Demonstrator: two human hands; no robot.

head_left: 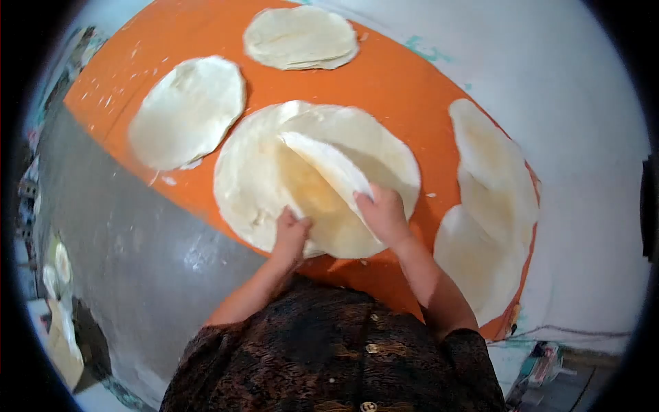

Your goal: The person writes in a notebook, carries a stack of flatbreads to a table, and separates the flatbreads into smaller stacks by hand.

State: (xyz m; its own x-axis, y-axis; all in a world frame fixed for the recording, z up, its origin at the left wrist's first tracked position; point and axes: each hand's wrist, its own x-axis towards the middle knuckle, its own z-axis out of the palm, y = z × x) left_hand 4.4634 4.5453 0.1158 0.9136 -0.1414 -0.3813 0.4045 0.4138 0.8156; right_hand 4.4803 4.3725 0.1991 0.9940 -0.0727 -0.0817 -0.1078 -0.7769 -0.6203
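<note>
A wide pile of thin pale flatbreads [247,165] lies in front of me on an orange cloth. Over it, a flatbread with a yellowish face [319,189] is partly lifted, its right side raised in a fold. My right hand [383,214] is closed on that raised edge, thumb on top. My left hand [292,237] pinches the same flatbread's near left edge, low over the pile. How many layers are between the fingers cannot be seen.
The orange cloth [412,89] also bears a round flatbread stack [189,113] at left, another stack [301,38] at the far side, and loose overlapping flatbreads [487,213] at right. Grey floor [158,247] lies left, a white wall [549,103] right.
</note>
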